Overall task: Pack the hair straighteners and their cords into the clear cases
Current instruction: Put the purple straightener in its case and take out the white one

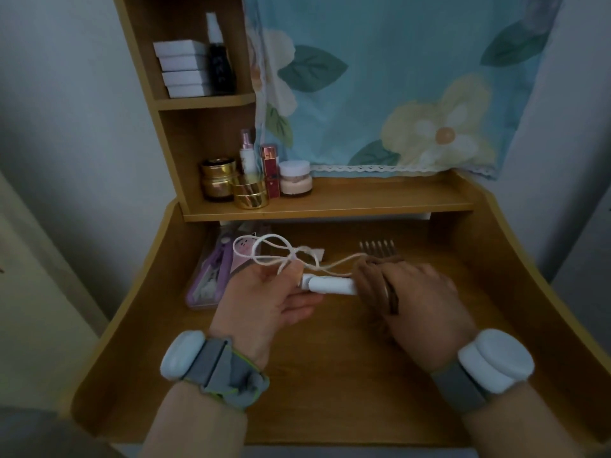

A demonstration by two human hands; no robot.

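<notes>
Held over the counter [330, 358]: white straightener [332, 285] gripped by right hand [426, 292], cord [264, 252] pinched in left hand [264, 295] fingers, probably for coiling. Filled case [211, 276] just left.

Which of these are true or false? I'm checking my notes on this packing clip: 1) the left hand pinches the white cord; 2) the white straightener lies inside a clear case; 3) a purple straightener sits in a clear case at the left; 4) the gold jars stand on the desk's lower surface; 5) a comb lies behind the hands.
1) True: the left hand pinches the looped white cord.
2) False: the white straightener is held between the left hand and the right hand, above the desk.
3) True: the purple straightener lies in the clear case.
4) False: the gold jars stand on the raised shelf.
5) True: the comb lies beyond the right hand.
</notes>
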